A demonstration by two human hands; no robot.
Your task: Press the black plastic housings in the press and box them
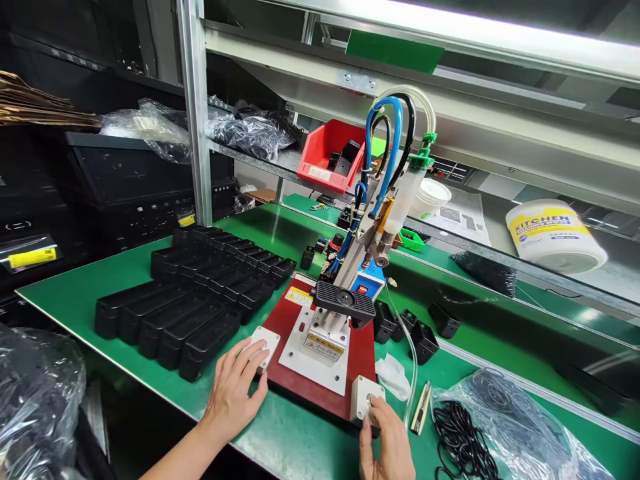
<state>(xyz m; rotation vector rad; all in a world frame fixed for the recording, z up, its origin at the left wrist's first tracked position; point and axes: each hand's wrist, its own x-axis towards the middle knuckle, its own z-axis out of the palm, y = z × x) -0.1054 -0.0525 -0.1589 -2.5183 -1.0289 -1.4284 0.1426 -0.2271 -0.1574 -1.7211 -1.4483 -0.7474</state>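
Note:
My left hand [235,383] lies with outstretched fingers over a white push-button box [270,340] at the left of a red machine base [286,377]. My right hand [387,437] touches the button of a second white box [361,393] at the base's right corner, its thumb apart from the index finger and by the box's front. Between the hands, a black ribbed plastic part [325,295] sits on the metal fixture [325,343]. Above it stands a tilted dispensing head with a clear syringe [400,207] and blue tubes [395,127].
Rows of black plastic housings [170,320] cover the left of the green table. More black parts [425,341], a cutter knife [421,407], white tissue [393,377] and bagged black cords [515,413] lie right. A red bin [313,157] and a wipes tub [550,233] rest on the shelf.

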